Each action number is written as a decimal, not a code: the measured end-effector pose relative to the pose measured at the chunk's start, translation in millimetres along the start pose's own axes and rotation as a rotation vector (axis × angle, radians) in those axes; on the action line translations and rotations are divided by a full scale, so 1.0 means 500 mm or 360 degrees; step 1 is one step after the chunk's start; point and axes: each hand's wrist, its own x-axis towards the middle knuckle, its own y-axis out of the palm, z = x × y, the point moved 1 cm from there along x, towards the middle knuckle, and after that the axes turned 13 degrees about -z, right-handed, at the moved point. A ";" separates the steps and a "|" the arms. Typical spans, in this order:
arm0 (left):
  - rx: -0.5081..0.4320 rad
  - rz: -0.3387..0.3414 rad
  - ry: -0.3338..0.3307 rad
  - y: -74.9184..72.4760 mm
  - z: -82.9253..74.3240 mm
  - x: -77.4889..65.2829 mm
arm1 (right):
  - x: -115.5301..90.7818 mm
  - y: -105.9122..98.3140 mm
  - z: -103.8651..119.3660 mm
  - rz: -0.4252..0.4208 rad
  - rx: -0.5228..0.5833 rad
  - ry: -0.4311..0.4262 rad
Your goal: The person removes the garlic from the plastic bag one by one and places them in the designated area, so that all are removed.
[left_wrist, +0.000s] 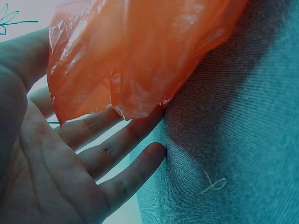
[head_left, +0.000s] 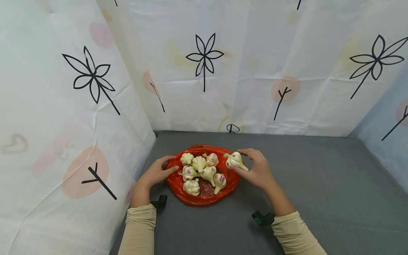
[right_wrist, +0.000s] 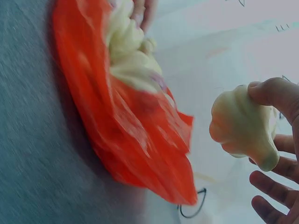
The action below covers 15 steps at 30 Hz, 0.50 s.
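A red plastic bag [head_left: 204, 201], its mouth spread wide, lies on the grey tabletop. Inside it are several garlic bulbs [head_left: 199, 163], whitish with purple marks. My left hand [head_left: 156, 173] holds the bag's left rim, thumb on the inner side and fingers outside; in the left wrist view the thin plastic [left_wrist: 140, 56] hides the thumb's tip. Over the right rim, my right hand [head_left: 259, 171] grips one garlic bulb [head_left: 234, 160] between thumb and fingers. From the right wrist, this bulb [right_wrist: 240, 123] shows raised clear of the bag, its stem pointing down.
Grey cloth [head_left: 318, 187] covers the table and stretches to the right of the bag. White fabric printed with flowers [head_left: 204, 56] hangs behind and along the left side. Dark wrist mounts [head_left: 264, 218] sit near both sleeves.
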 end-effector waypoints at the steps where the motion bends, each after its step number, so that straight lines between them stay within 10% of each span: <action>1: -0.0002 0.0001 0.0001 0.000 0.000 0.000 | 0.001 -0.004 -0.005 -0.0015 -0.0008 0.0002; 15: -0.0031 -0.0003 -0.0004 0.003 0.007 0.000 | 0.007 -0.078 -0.094 -0.0160 -0.0155 0.0256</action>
